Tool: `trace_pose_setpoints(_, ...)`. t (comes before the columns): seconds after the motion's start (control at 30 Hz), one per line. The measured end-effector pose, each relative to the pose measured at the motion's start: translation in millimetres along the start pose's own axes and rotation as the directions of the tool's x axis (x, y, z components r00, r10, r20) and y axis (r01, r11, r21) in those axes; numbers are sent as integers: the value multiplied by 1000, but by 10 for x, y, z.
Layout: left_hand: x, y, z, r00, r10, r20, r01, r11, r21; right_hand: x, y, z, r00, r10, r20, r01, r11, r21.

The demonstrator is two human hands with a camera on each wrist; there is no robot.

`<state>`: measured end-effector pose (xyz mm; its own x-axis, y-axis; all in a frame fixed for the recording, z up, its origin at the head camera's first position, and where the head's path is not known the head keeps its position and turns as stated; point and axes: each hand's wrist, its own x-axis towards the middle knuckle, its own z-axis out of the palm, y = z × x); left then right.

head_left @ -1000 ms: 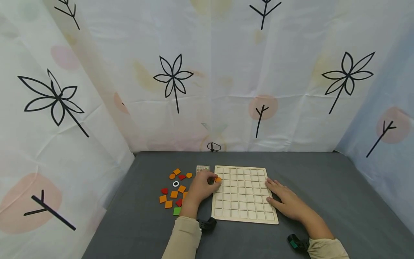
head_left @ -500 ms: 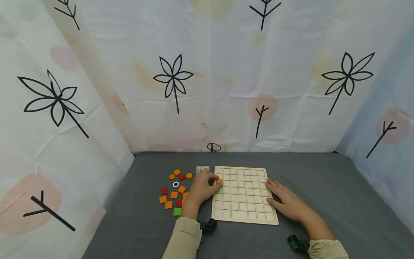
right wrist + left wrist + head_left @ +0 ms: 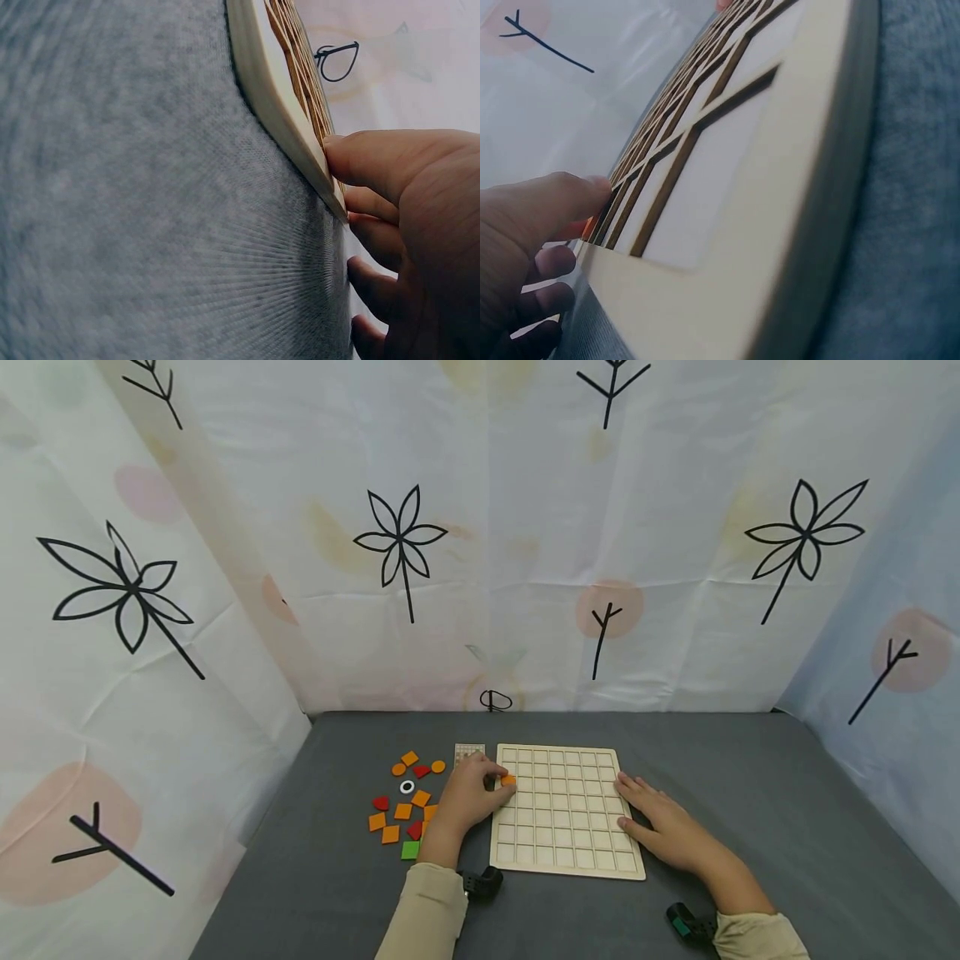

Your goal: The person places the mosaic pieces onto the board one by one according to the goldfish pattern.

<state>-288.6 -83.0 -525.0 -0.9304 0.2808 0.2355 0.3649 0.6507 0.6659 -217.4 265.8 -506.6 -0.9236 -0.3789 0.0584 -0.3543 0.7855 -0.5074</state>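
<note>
A pale wooden grid board (image 3: pixel 568 870) with shallow square cells lies on the grey cloth. At its left edge, my left hand (image 3: pixel 467 795) pinches a small orange game piece (image 3: pixel 508 780) between thumb and forefinger, low over a cell in the left column. In the left wrist view the thumb (image 3: pixel 585 196) covers most of that orange piece, and the other fingers hang below the board's rim. My right hand (image 3: pixel 666 828) rests against the board's right edge with fingers extended; in the right wrist view its thumb (image 3: pixel 367 157) lies on the rim.
Left of the board several orange squares (image 3: pixel 391 834), orange discs (image 3: pixel 438 767), red pieces (image 3: pixel 381 803), a green square (image 3: pixel 410 850) and a white ring (image 3: pixel 407 781) lie scattered. A small patterned card (image 3: pixel 470 749) sits behind my left hand. A printed curtain (image 3: pixel 525 635) stands at the back.
My left hand has shifted very slightly right and toward me, bringing the orange piece lower at the cell. My right hand has stayed at the board's right edge.
</note>
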Motion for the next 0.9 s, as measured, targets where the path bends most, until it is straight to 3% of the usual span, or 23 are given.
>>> trace_pose_setpoints(0.37,-3,3,10,1000,9,-13,-8,999,34,-3,-14,-6,1000,-5,-5,6,1000,7)
trace_pose_setpoints(0.6,-16,-12,-27,1000,11,-14,-11,1000,-24,-9,-10,-10,1000,-1,-8,1,1000,2)
trace_pose_setpoints(0.8,-19,-82,-150,996,7,-87,-13,997,-71,-8,-5,-4,1000,0,-5,0,1000,4)
trace_pose_setpoints(0.9,-35,-157,-273,991,-26,-133,13,995,-95,-7,-6,-2,1000,3,-3,-3,1000,6)
